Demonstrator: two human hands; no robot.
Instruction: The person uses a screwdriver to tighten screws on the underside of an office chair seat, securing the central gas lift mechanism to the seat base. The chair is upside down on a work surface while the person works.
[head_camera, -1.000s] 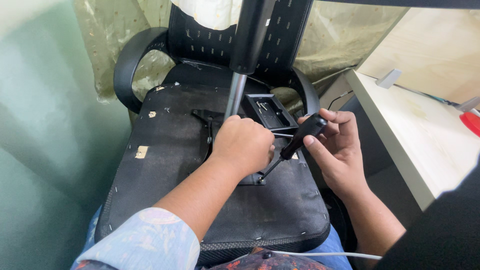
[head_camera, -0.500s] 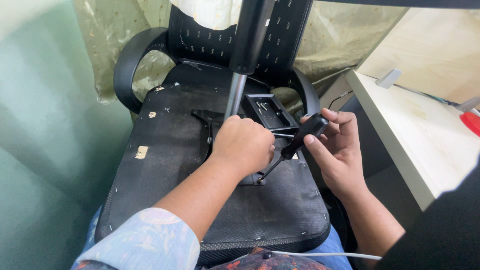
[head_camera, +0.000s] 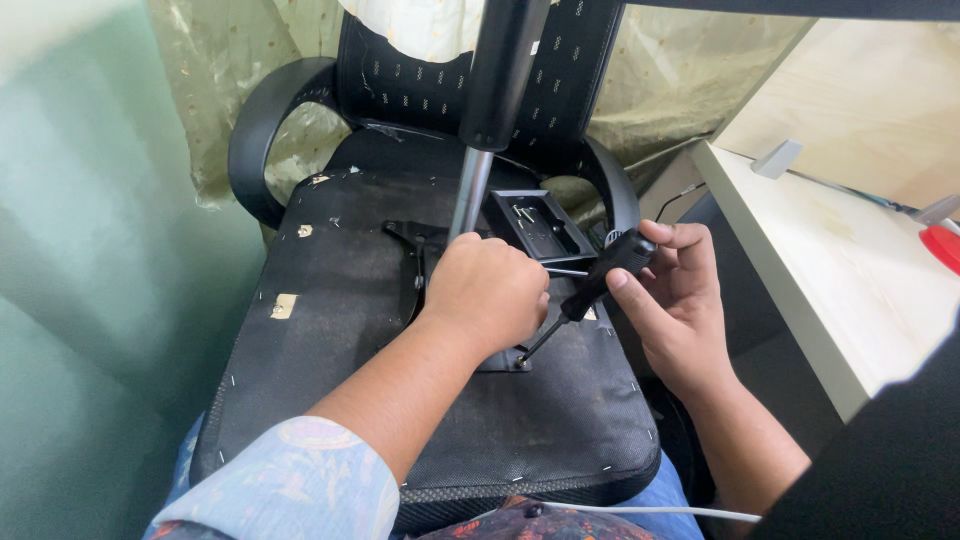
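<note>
An upturned office chair lies across the person's lap, the black fabric underside of its seat (head_camera: 340, 300) facing up. In the middle of that underside sits a black metal mounting plate (head_camera: 500, 355), and from it a gas-lift column (head_camera: 490, 110) rises away toward the far top of the view, silver below and black above.

The left hand (head_camera: 487, 290) rests curled on the plate at the foot of the column, its fingers folded under so that what they grip, if anything, cannot be told. The right hand (head_camera: 675, 300) is just to the right of it, fingers and thumb closed round the black handle of a screwdriver (head_camera: 590, 288). The tool slants down and to the left, and its tip meets a screw (head_camera: 520, 358) at the near right corner of the plate, just beside the left hand's knuckles.

Just beyond both hands, a small black tray-shaped part (head_camera: 545, 225) holds a few loose screws. To the far right stands a pale wooden desk (head_camera: 850, 270), with a red object (head_camera: 943, 245) at its edge. A curved black armrest (head_camera: 255, 130) shows at the far left.
</note>
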